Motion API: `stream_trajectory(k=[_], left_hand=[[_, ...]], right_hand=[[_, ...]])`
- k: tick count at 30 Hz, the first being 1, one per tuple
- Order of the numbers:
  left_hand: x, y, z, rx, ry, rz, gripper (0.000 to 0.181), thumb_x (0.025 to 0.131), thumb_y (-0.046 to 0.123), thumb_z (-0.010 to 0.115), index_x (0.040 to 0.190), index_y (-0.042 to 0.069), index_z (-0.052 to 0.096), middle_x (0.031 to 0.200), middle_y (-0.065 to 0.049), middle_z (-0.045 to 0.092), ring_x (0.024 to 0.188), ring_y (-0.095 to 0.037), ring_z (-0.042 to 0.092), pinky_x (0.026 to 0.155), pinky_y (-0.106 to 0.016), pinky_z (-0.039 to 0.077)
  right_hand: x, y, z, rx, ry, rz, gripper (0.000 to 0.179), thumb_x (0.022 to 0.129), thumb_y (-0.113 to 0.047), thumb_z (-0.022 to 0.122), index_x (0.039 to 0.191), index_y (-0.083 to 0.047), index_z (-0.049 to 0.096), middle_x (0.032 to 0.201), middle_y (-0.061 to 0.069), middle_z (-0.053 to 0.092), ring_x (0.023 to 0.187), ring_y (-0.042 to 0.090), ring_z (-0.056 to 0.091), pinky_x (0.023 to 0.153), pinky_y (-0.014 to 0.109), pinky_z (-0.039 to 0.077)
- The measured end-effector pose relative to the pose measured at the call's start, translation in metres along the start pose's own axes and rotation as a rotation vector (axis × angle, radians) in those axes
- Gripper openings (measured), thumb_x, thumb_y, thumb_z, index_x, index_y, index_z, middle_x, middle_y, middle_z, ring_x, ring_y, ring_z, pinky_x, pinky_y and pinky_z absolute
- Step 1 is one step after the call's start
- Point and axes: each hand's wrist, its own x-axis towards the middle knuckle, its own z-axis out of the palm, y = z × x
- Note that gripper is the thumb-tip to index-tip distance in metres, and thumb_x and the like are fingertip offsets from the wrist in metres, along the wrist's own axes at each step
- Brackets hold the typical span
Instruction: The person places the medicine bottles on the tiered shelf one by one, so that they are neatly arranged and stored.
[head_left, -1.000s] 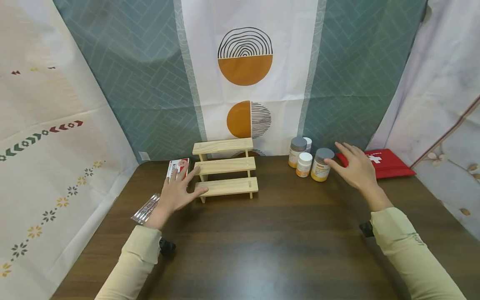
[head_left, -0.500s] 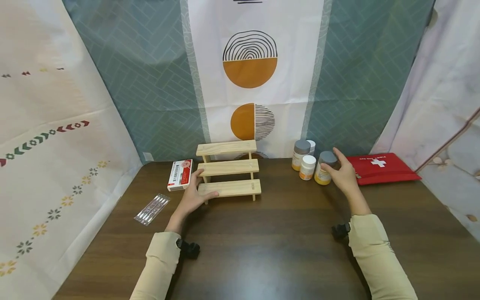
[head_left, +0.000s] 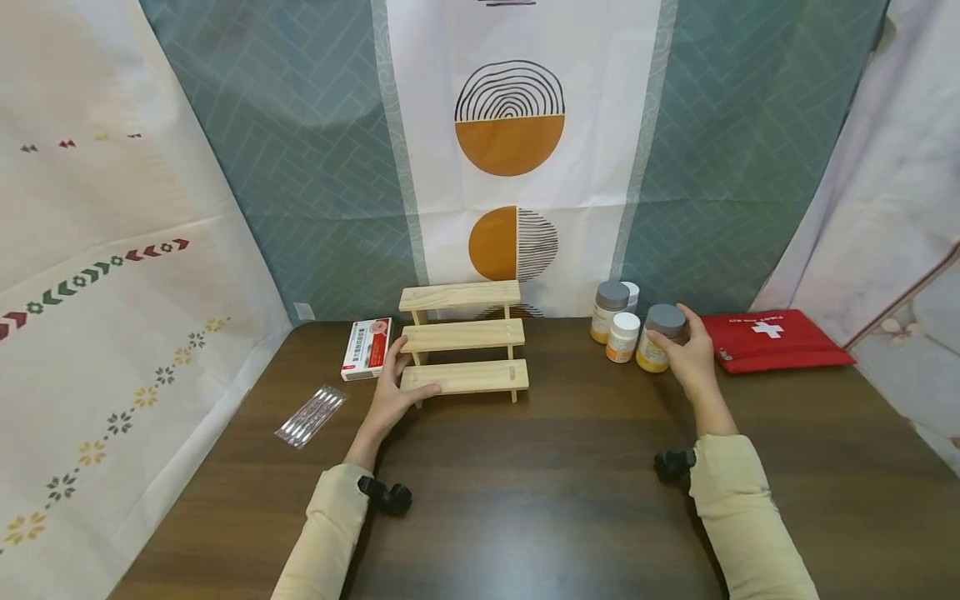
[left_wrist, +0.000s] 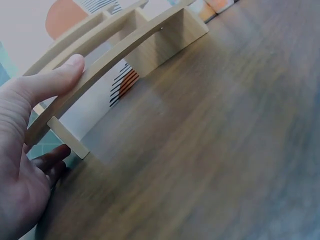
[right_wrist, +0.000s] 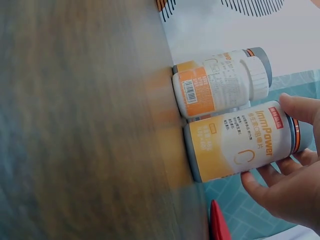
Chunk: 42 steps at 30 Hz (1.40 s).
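Apparently at the gripping step on both sides, with no lift made yet. Nearest, above the near part of the counter (head_left: 525, 508): left sleeve (head_left: 330, 517) and right sleeve (head_left: 735, 500), both stretched forward and slanted inward, each with a black camera (head_left: 397, 500) at the cuff. Next out, toward the left edge: flat packet of cotton swabs (head_left: 311, 417), touched by neither hand.

With left hand (head_left: 390, 402), thumb down on top of the lowest board of the wooden rack (head_left: 472, 377), at its left end, other fingers tucked round behind and under; clamped on that end. Likely there as a brace.

With right hand (head_left: 693, 360), thumb set on one side and fingers on the other of the grey-capped bottle (right_wrist: 242, 140), high up near the cap; clamped on it, palm facing it. Found upright, base on the counter, right of middle, toward the back edge. To go on, would probably call for firm, even pressure and a straight rise, clear of the small white-capped bottle (head_left: 622, 337) just beside; touching or not, hard to tell.

Farther, near the back left corner: red-and-white box (head_left: 366, 348), beside the wooden rack. Near the back right corner: red first-aid pouch (head_left: 780, 343). Along the back edge: second grey-capped bottle (head_left: 611, 304) and, mostly hidden, white-topped bottle (head_left: 632, 293). Farthest, past the back edge: green curtain (head_left: 322, 167).
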Motion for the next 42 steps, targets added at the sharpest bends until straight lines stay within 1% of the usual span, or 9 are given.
stream_trajectory(k=[5,7,11,16,21,28,33,38,42], left_hand=[[-0.005,-0.003,-0.002,-0.012,-0.013,0.01,0.11,0.076,-0.003,0.079,0.157,0.026,0.01,0.158,-0.015,0.031,0.144,-0.031,0.033,0.096,-0.02,0.04],[-0.005,-0.002,-0.003,-0.011,-0.018,0.035,0.114,0.074,-0.004,0.08,0.157,0.026,0.008,0.158,-0.014,0.029,0.144,-0.031,0.032,0.094,-0.016,0.039],[-0.003,-0.001,-0.003,0.004,-0.025,0.06,0.118,0.072,-0.005,0.082,0.157,0.027,0.007,0.16,-0.013,0.026,0.145,-0.03,0.029,0.098,-0.021,0.036],[-0.003,0.002,-0.004,0.005,-0.033,0.047,0.119,0.071,-0.007,0.081,0.157,0.023,0.006,0.161,-0.014,0.023,0.146,-0.032,0.027,0.106,-0.036,0.033],[-0.009,0.023,-0.002,-0.008,-0.043,0.034,0.115,0.071,-0.006,0.081,0.157,0.011,0.006,0.162,-0.019,0.018,0.148,-0.036,0.021,0.112,-0.051,0.028],[-0.01,0.035,-0.001,-0.011,-0.026,0.024,0.112,0.072,-0.009,0.079,0.156,0.011,0.008,0.163,-0.016,0.016,0.15,-0.032,0.019,0.116,-0.052,0.024],[-0.009,0.032,-0.002,-0.002,-0.03,0.015,0.114,0.072,-0.008,0.08,0.157,0.01,0.006,0.162,-0.02,0.018,0.15,-0.033,0.02,0.115,-0.052,0.025],[-0.002,0.012,-0.001,-0.013,-0.012,0.002,0.115,0.073,-0.006,0.08,0.157,0.018,0.006,0.162,-0.018,0.017,0.151,-0.033,0.017,0.116,-0.053,0.023],[0.002,0.0,0.002,-0.024,-0.013,0.017,0.114,0.073,-0.006,0.08,0.157,0.021,0.008,0.16,-0.017,0.023,0.148,-0.033,0.025,0.114,-0.052,0.026]], right_hand=[[-0.003,0.001,0.002,0.018,0.001,0.016,0.074,0.092,-0.01,0.065,0.154,-0.008,0.024,0.152,0.021,0.04,0.136,0.032,0.042,0.115,0.046,0.033],[-0.002,0.001,0.003,0.02,0.012,0.007,0.073,0.092,-0.01,0.065,0.154,-0.007,0.026,0.151,0.02,0.042,0.134,0.031,0.043,0.114,0.045,0.034],[-0.002,-0.002,0.004,0.017,0.044,0.004,0.071,0.091,-0.009,0.066,0.152,-0.007,0.031,0.15,0.02,0.044,0.131,0.031,0.045,0.112,0.044,0.035],[-0.002,-0.006,0.004,0.027,0.069,0.026,0.07,0.09,-0.01,0.067,0.152,-0.008,0.033,0.149,0.019,0.045,0.13,0.03,0.046,0.112,0.043,0.036],[-0.002,-0.009,0.003,0.021,0.082,0.043,0.07,0.09,-0.011,0.068,0.151,-0.009,0.035,0.149,0.018,0.046,0.128,0.028,0.047,0.112,0.041,0.037],[0.0,-0.02,0.003,0.031,0.114,0.041,0.069,0.089,-0.014,0.07,0.15,-0.012,0.038,0.147,0.015,0.049,0.117,0.016,0.051,0.106,0.033,0.042],[-0.002,-0.031,0.0,0.036,0.154,0.041,0.067,0.088,-0.014,0.071,0.148,-0.015,0.042,0.139,0.013,0.053,0.101,0.002,0.05,0.094,0.023,0.043],[-0.008,-0.045,-0.005,0.056,0.194,-0.014,0.066,0.086,-0.013,0.072,0.147,-0.015,0.045,0.139,0.013,0.055,0.096,-0.003,0.048,0.089,0.018,0.042],[-0.015,-0.056,-0.005,0.073,0.195,-0.066,0.066,0.085,-0.011,0.073,0.145,-0.015,0.046,0.139,0.014,0.056,0.096,-0.003,0.049,0.086,0.016,0.041]])
